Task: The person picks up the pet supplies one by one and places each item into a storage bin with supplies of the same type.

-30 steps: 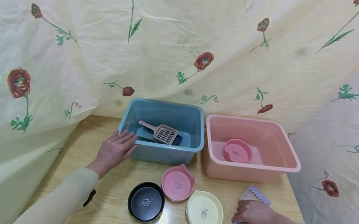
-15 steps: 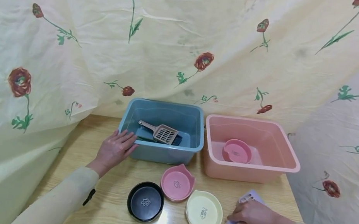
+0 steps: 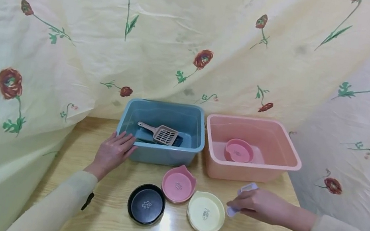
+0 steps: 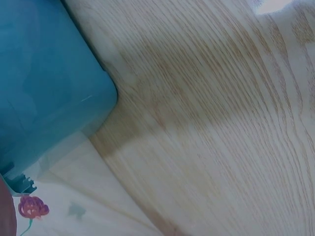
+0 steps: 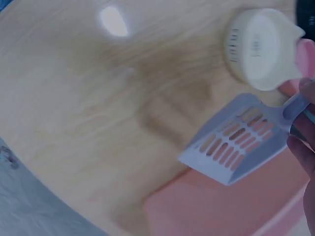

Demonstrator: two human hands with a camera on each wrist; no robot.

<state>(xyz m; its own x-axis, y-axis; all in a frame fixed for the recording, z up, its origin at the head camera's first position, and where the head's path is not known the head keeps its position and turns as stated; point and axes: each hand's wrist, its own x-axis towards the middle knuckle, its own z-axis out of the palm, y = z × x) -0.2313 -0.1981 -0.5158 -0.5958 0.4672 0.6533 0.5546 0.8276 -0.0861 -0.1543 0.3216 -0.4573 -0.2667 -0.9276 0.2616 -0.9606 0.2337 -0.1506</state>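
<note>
My right hand (image 3: 265, 205) grips a lavender slotted litter scoop (image 3: 247, 188) by its handle, right of the cream bowl. In the right wrist view the scoop (image 5: 236, 140) hangs above the table, its slotted head in front of the pink basin (image 5: 221, 206). My left hand (image 3: 113, 152) rests on the front left corner of the blue basin (image 3: 164, 156), fingers over the rim. Inside that basin lie a beige litter scoop (image 3: 165, 135) and a dark blue slotted one (image 3: 178, 141), partly hidden beneath it. The left wrist view shows mainly the blue basin's outer wall (image 4: 49, 88).
A pink basin (image 3: 241, 173) stands beside the blue one, with a pink bowl (image 3: 239, 151) inside. On the wooden table (image 3: 101, 207) sit a black bowl (image 3: 146, 205), a pink eared bowl (image 3: 178, 185) and a cream bowl (image 3: 206, 213). Flowered cloth (image 3: 166, 48) hangs behind.
My right hand has raised the lavender scoop off the table and brought it up towards the pink basin, turning it. The left hand stays on the blue basin. The head view has shifted slightly.
</note>
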